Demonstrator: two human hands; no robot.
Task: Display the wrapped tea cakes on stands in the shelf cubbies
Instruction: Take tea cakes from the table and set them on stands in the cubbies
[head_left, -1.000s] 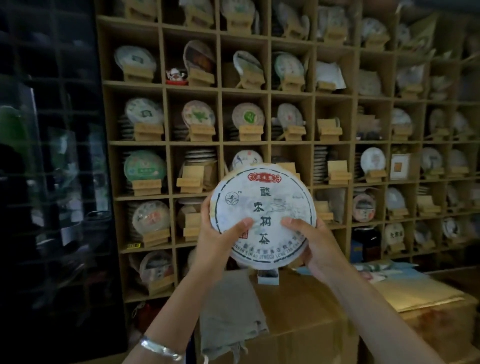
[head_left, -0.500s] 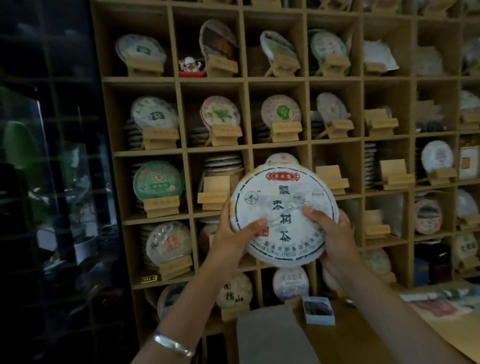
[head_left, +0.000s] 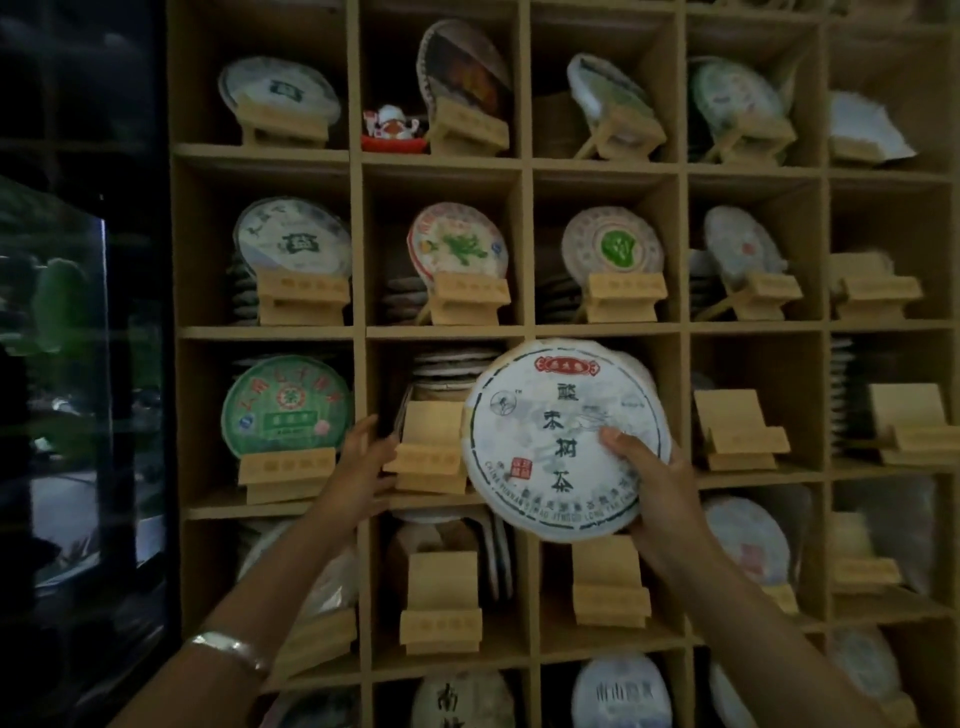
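Risk first, frame left to right: your left hand (head_left: 363, 462), mid-left of the frame, is reaching w/ fingers spread loosely, tips touching the empty wooden stand (head_left: 434, 447) in the centre cubby but not gripping it. A nudge there could be sliding that stand back into the stacked cakes (head_left: 452, 366) behind it. Centre-right, the wrapped tea cake (head_left: 563, 441) is hanging in front of the shelf (head_left: 524, 330), not yet on any stand. Your right hand (head_left: 660, 483) alone is holding it, thumb on the face, other fingers hidden behind the rim. One-handed, the cake could be slipping or tilting, since the wrapper is probably slick.
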